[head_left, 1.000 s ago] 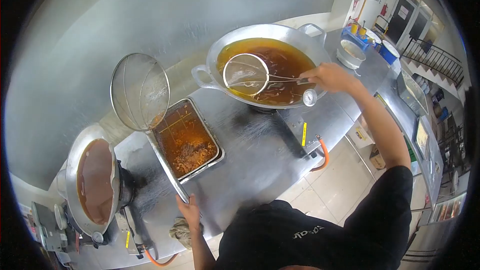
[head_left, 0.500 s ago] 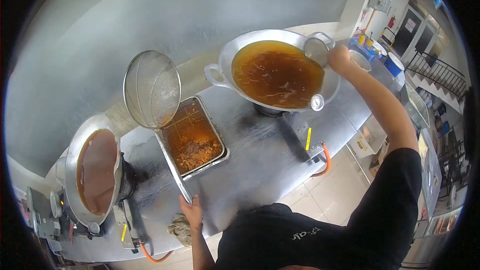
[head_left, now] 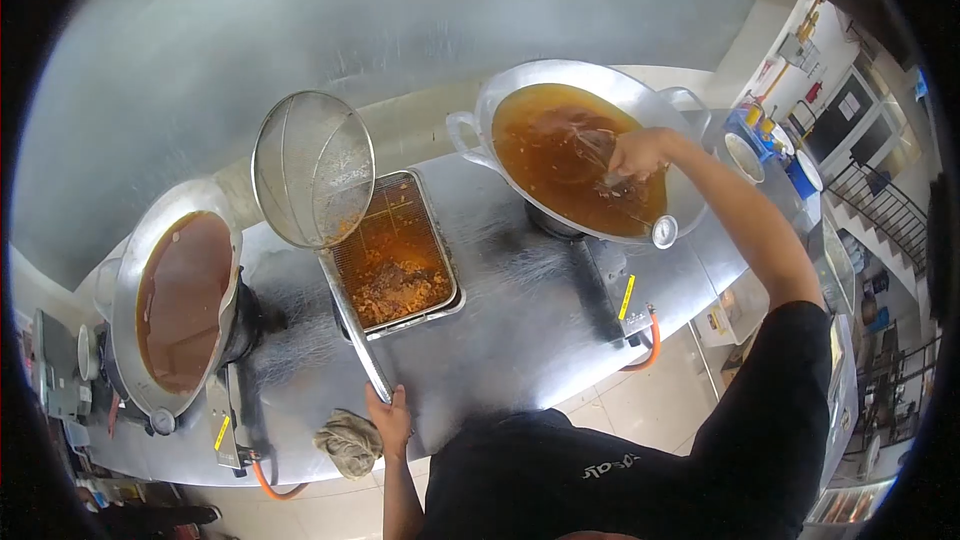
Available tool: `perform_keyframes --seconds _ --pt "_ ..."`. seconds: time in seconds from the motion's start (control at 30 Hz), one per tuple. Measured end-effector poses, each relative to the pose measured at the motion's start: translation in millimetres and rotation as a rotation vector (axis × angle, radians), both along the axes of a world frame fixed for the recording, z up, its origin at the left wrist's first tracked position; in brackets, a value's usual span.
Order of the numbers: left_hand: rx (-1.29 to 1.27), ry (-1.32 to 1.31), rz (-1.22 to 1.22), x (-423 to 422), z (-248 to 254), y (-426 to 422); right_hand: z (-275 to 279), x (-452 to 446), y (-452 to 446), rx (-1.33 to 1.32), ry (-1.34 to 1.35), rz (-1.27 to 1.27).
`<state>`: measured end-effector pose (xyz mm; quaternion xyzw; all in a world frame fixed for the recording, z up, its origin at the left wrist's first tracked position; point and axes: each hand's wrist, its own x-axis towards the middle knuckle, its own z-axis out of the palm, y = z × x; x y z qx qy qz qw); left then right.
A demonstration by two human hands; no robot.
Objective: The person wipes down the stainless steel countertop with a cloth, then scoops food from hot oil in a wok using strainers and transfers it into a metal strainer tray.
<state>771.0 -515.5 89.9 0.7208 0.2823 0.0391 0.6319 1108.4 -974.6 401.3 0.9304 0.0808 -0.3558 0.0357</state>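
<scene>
My left hand [head_left: 391,422] is closed round the handle of a large mesh strainer [head_left: 312,160]. Its round basket is tilted up over the far left corner of a rectangular mesh tray [head_left: 446,314] holding brown liquid and orange-brown crumbs. A few crumbs cling to the strainer's lower edge. Over the right wok [head_left: 545,73], my right hand [head_left: 640,154] grips a small strainer [head_left: 592,143], whose head is in the brown oil [head_left: 540,175] and partly hidden by blur and liquid. A round dial thermometer [head_left: 664,231] sits at this wok's near rim.
A second wok [head_left: 130,315] of brown liquid stands at left with a dial thermometer [head_left: 162,421]. Burners with orange hoses [head_left: 655,335] sit beneath both woks. A crumpled cloth [head_left: 349,443] lies at the counter's [head_left: 500,340] front edge. A bowl [head_left: 742,157] stands far right.
My right hand has moved left from the wok's right rim to above the oil, and the small strainer has gone into it. The view has shifted slightly. My left hand keeps its grip.
</scene>
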Motion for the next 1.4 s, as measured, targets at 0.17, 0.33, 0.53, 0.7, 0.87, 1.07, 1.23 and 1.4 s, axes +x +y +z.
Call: perform_keyframes --seconds 0.17,0.33,0.53,0.7,0.87,1.07,1.23,1.4 --pt "0.264 -0.262 -0.009 5.2 19.1 -16.2 -9.3 35.9 -0.4 0.124 -0.182 -0.137" --pt "0.107 -0.124 -0.006 0.7 -10.6 -6.8 -19.2 64.8 -36.9 0.107 -0.454 -0.077" --pt "0.15 -0.106 -0.013 2.5 1.8 -11.7 -9.0 53.7 -75.0 -0.133 -0.847 -0.06" --pt "0.146 -0.112 -0.025 0.7 -22.2 -3.9 13.8 33.5 -121.6 -0.352 -1.021 0.011" --pt "0.149 -0.053 -0.03 1.9 -12.5 -9.4 -9.9 34.7 -190.1 -0.609 -0.986 0.045" --pt "0.046 -0.102 -0.028 3.7 9.6 -17.6 -57.8 10.5 -174.8 -0.525 -0.686 0.152" --pt "0.037 -0.116 -0.01 1.1 12.1 -15.8 -52.0 -9.2 -115.6 -0.393 -0.451 0.275" --pt "0.114 -0.201 -0.029 0.6 -4.9 -8.5 -27.0 -50.5 -76.6 -0.071 -0.414 0.294"
